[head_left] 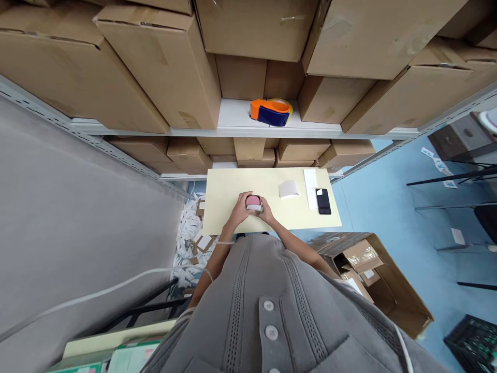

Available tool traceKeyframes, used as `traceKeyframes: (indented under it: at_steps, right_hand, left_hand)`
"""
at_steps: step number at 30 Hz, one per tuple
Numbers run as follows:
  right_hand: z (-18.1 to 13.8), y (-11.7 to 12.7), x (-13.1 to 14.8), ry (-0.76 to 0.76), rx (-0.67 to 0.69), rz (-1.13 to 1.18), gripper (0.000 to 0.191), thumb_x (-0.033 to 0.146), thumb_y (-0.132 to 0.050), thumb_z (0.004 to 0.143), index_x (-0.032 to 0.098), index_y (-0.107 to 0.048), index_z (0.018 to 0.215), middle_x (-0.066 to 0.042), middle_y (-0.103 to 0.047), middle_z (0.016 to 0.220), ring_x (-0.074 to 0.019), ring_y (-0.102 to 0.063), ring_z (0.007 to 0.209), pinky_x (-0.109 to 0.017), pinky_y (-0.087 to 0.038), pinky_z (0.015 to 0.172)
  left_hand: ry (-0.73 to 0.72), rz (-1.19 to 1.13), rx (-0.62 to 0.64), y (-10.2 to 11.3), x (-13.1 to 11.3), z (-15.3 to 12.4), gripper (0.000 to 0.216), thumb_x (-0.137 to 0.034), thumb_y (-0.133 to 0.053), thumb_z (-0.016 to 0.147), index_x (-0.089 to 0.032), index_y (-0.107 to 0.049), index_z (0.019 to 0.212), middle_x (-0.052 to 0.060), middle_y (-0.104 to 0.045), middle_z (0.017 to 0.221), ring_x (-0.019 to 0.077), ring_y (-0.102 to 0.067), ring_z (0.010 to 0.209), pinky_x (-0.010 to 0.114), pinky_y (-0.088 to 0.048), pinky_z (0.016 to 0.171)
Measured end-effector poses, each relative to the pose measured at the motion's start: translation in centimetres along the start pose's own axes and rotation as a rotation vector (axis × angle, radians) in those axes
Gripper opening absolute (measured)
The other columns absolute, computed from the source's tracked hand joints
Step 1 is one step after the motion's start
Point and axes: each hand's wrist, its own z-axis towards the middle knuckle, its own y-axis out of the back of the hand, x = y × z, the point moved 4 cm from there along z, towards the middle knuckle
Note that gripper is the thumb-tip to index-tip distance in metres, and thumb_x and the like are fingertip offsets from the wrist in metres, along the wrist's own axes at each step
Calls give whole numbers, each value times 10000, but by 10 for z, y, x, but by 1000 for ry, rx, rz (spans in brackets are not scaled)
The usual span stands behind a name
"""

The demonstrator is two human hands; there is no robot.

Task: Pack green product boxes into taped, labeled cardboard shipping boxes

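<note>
Both my hands grip a small box with its top open, a round pink thing [253, 200] showing inside it. My left hand [241, 206] is closed on the box's left side, and my right hand [265, 211] closes on its right side. The small box [254, 207] has a pale front flap and is held just over the pale yellow table [225, 181]. What the pink thing is, I cannot make out. To the right lie a folded white paper [288, 189], a long white sheet [310, 181] and a black phone [323, 201].
Cardboard boxes [248, 26] fill the shelves ahead. An orange and blue tape dispenser [272, 112] sits on the shelf edge [233, 124]. A large open carton [404, 290] with packages stands at lower right. Paper scraps [190, 228] heap on the floor at left, beside the grey wall [97, 207].
</note>
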Motion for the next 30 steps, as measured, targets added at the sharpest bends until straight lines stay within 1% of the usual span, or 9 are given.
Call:
traceKeyframes:
  at_steps: [6, 10, 12, 17, 19, 21, 23, 26, 30]
  right_hand:
    - [7, 24, -3, -100, 90, -133, 841, 103, -672, 528, 206, -458, 1335, -90, -528, 1274, -259, -514, 1197, -436, -432, 1021]
    - [3, 48, 13, -56, 85, -120, 770, 22, -516, 578, 235, -486, 1317, -91, -534, 1278, -212, -553, 1154, -387, -484, 958]
    - [-2, 58, 25, -12, 25, -120, 679, 14, -455, 639, 228, -511, 1280, -90, -547, 1267, -185, -575, 1121, -356, -493, 946]
    - [-5, 68, 61, 60, -30, -244, 350, 123, -399, 853, 246, -577, 1128, -48, -592, 1196, -177, -591, 1080, -321, -488, 933]
    - [-4, 67, 72, 60, 28, -355, 215, 205, -438, 899, 254, -616, 1008, -31, -592, 1169, -182, -612, 1014, -319, -485, 902]
    - [-4, 63, 77, 37, 96, -501, 139, 244, -530, 878, 264, -634, 967, -26, -577, 1181, -200, -618, 989, -332, -479, 873]
    - [-7, 57, 78, -2, 141, -646, 259, 248, -646, 809, 289, -627, 1063, -40, -546, 1238, -237, -604, 1033, -355, -468, 871]
    - [-10, 47, 74, -58, 135, -803, 536, 241, -726, 750, 307, -545, 1250, -88, -498, 1321, -286, -557, 1128, -404, -436, 923]
    - [-5, 29, 69, -67, 96, -913, 554, 182, -713, 740, 208, -542, 1266, -187, -480, 1354, -355, -499, 1199, -521, -343, 1014]
  left_hand:
    - [6, 7, 33, -3, -7, -1, 113, -273, -566, 876, -211, -629, 947, 98, -519, 1339, 222, -458, 1312, 398, -351, 1125]
    - [37, -22, 46, -5, -9, 1, 400, -338, -347, 981, -195, -622, 727, 85, -548, 1302, 192, -510, 1254, 320, -389, 1079]
    - [62, 33, 35, -7, -9, 2, 395, -330, -369, 971, -195, -601, 682, 81, -559, 1273, 198, -544, 1201, 321, -412, 1049]
    - [148, 237, 14, -18, -8, 1, 87, -259, -600, 834, -209, -574, 767, 94, -586, 1160, 248, -592, 1092, 379, -484, 918]
    - [169, 263, 28, -25, -9, -1, 167, -308, -676, 782, -216, -558, 856, 88, -574, 1163, 251, -597, 1072, 373, -496, 875]
    - [169, 278, 35, -32, -11, -3, 377, -385, -739, 721, -224, -526, 987, 84, -552, 1193, 265, -581, 1106, 377, -496, 870]
    - [166, 291, 30, -37, -10, -4, 546, -396, -763, 685, -229, -464, 1109, 90, -524, 1229, 283, -566, 1136, 395, -494, 878]
    - [186, 276, 8, -42, -4, -4, 575, -319, -720, 716, -241, -394, 1184, 104, -488, 1259, 290, -567, 1138, 419, -500, 871]
    - [132, 197, 25, -51, 6, -3, 617, -258, -699, 710, -223, -367, 1229, 132, -459, 1278, 307, -530, 1198, 443, -503, 886]
